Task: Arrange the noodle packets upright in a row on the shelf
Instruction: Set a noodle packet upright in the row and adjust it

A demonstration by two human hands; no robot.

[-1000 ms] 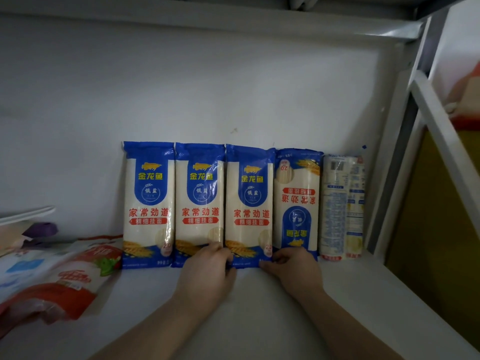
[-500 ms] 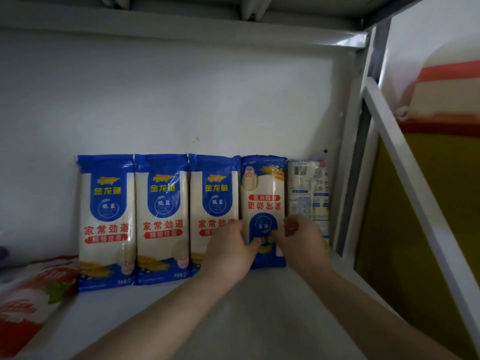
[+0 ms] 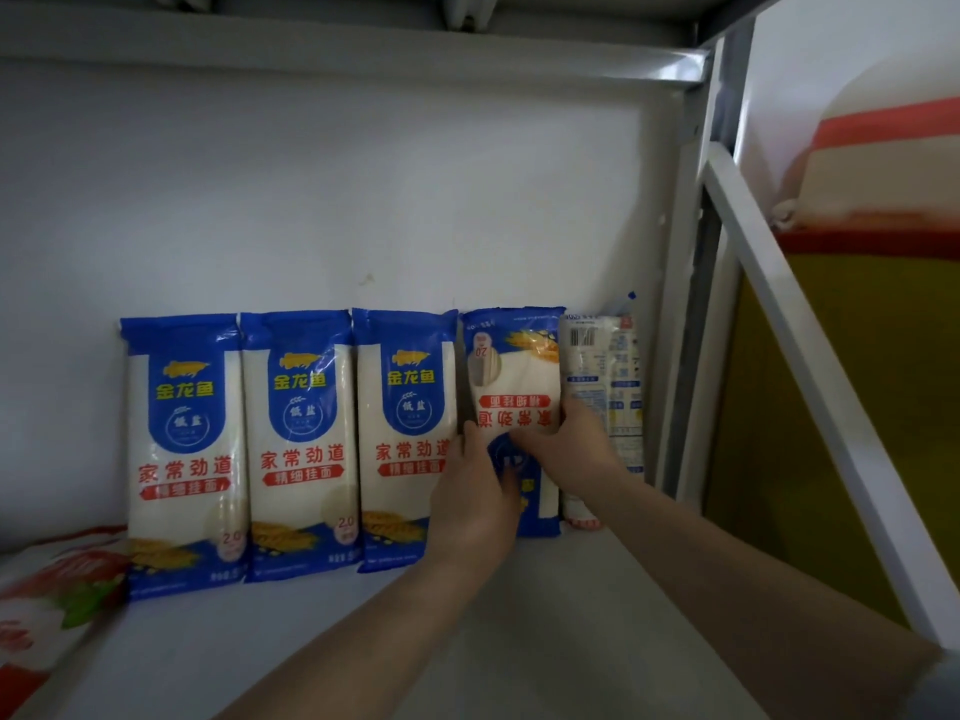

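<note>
- Count, noodle packets standing on the shelf [image 3: 545,615]: five, in one row against the white back wall [image 3: 311,200].
- First packet [image 3: 184,454], second packet [image 3: 301,444] and third packet [image 3: 402,439], counted from the left: blue-and-white, front facing out, print right way up, each just beside or touching the next.
- Fourth packet [image 3: 514,366]: same blue-and-white design, print upside down, wheat picture at the top. It stands upright between the third packet and the fifth.
- Fifth packet [image 3: 605,387]: paler, back panel outward with a barcode near the top, upright, at the right end of the row next to the white shelf post [image 3: 680,304].
- Count, other bags: one red-and-white bag [image 3: 47,589] lying flat at the left of the shelf, cut off by the frame edge.
- Count, hands in view: two, both on the fourth packet, forearms reaching in from below.
- Left hand [image 3: 475,501]: back of hand toward the camera, fingers curled onto the packet's left edge at mid-height, over the gap to the third packet.
- Right hand [image 3: 569,449]: thumb across the packet's front, the other fingers wrapped round its right edge, between it and the fifth packet.
- Whether the fourth packet's bottom edge rests on the shelf: cannot tell, the left hand partly covers it.
</note>
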